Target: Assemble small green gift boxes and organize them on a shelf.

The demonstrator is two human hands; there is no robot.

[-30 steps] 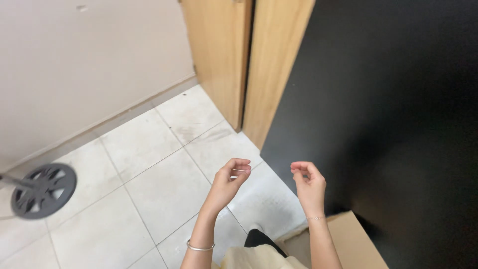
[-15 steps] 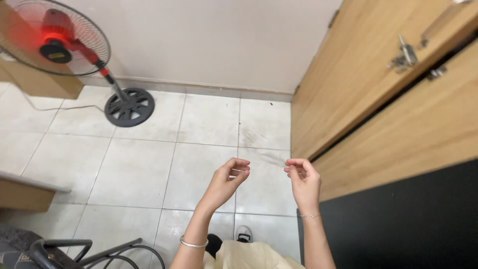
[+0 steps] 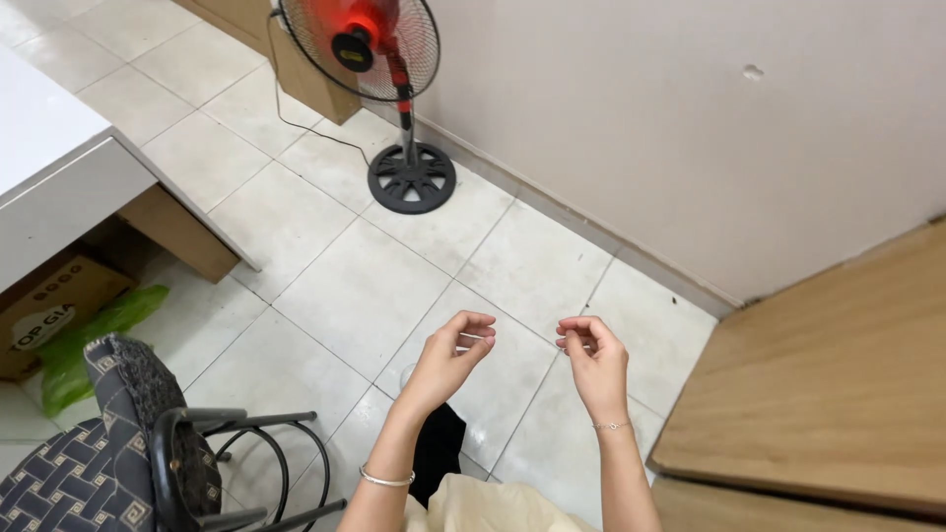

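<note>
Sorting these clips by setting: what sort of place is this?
Probably a room in a home or small office: a tiled floor, a red standing fan by the wall, a patterned chair and a white desk with a cardboard box beneath.

Two hands raised side by side over a tiled floor, furniture all around.

The left hand (image 3: 451,357) and right hand (image 3: 591,360) hover near each other above the floor (image 3: 345,286). A fan (image 3: 379,49) stands ahead by the wall (image 3: 690,118). The desk (image 3: 49,167) lies left, a box (image 3: 44,305) beneath it; a chair (image 3: 118,443) sits at lower left, a wooden cabinet (image 3: 838,394) at right.
</note>
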